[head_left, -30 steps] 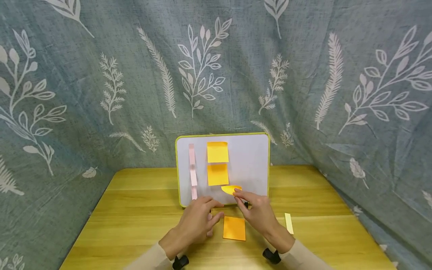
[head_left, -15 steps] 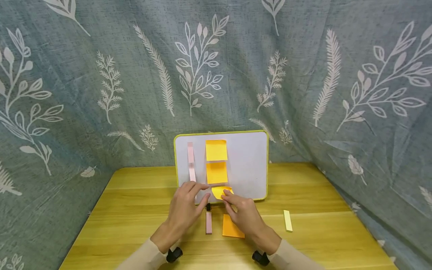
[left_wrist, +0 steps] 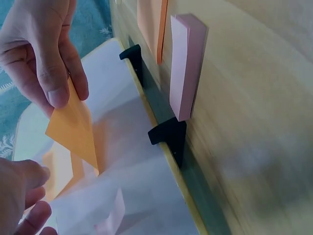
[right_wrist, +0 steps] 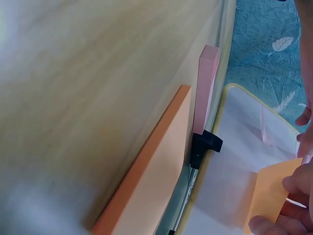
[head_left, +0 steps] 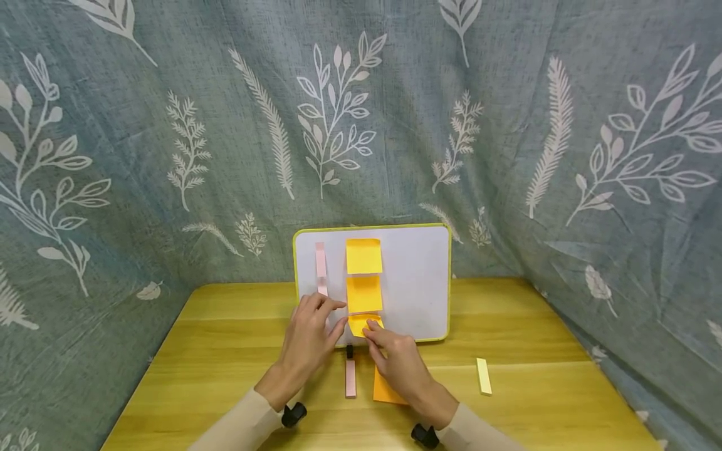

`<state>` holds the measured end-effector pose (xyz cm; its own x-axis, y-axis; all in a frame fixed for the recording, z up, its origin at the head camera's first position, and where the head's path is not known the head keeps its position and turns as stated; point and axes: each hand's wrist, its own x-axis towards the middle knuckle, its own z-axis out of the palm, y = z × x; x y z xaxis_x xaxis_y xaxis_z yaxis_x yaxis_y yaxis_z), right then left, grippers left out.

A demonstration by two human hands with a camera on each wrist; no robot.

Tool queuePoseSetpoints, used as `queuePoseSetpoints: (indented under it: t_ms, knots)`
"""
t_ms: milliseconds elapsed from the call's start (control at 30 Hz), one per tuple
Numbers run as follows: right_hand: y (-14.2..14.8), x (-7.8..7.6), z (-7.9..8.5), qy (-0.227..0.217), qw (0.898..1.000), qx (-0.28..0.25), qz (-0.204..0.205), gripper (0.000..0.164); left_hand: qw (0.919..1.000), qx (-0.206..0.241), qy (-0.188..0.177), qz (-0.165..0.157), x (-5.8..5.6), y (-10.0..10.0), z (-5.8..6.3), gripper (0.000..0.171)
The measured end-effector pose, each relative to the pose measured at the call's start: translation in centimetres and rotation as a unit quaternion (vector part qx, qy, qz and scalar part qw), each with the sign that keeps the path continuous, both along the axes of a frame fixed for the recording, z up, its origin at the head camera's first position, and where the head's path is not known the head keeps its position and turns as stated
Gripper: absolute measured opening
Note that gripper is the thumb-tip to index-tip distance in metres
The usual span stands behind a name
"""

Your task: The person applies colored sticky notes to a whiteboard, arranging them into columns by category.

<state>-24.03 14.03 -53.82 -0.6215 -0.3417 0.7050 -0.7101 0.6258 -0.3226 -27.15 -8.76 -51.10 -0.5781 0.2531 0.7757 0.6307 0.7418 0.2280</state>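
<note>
Between thumb and fingers, my right hand (head_left: 402,363) pinches an orange sticky note (head_left: 358,324) against or just before the lower part of a small whiteboard (head_left: 414,275). The note's lower part stands away from the board in the left wrist view, where the note (left_wrist: 78,129) looks bent. My left hand (head_left: 309,332) hovers at the note's left side, thumb and index finger apart; whether it touches the note I cannot tell. Directly above are two stuck notes, an orange one (head_left: 364,294) and a yellow-orange one (head_left: 363,256). Pink strips (head_left: 321,260) run down the board's left, partly hidden by the left hand.
On the wooden table (head_left: 225,363), an orange sticky-note pad (head_left: 386,391) lies partly under the right hand. A pink strip pad (head_left: 351,379) is left of it, a pale yellow strip pad (head_left: 484,376) farther right. Black feet (left_wrist: 168,137) hold the board's lower edge.
My right hand has carried the orange note leftward, under the two stuck notes. My left hand has risen from the table near the pink pad to the board's lower left.
</note>
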Motion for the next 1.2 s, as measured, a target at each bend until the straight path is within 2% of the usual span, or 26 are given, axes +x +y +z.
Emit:
queuePoseSetpoints:
  t_ms: [200,433,767,967,1067,1200]
  knots:
    - [-0.4,-0.4,-0.3,-0.005,1.0,0.004,-0.001,0.024,0.9998,-0.017,-0.008,0.004,-1.0,0.2,-0.2,0.032]
    - [-0.4,-0.4,-0.7,-0.018,1.0,0.012,-0.014,0.025,0.9994,-0.023,-0.027,0.002,-1.5,0.8,-0.6,0.032]
    - [-0.4,-0.3,-0.5,0.033,0.999,0.007,-0.01,0.027,0.9995,-0.017,-0.014,0.021,-2.1,0.9,-0.9,0.025]
    - [-0.5,0.0,-0.3,0.052,0.998,0.008,-0.02,0.029,0.9998,-0.011,-0.009,0.015,-2.3,0.6,-0.8,0.021]
    - [-0.5,0.0,-0.3,0.042,0.999,0.008,-0.019,0.029,0.9998,-0.01,-0.012,0.014,-2.3,0.5,-0.9,0.02]
    - [-0.6,0.1,-0.4,0.004,1.0,0.007,-0.012,0.028,0.9995,-0.015,-0.021,0.018,-2.3,0.5,-1.1,0.021]
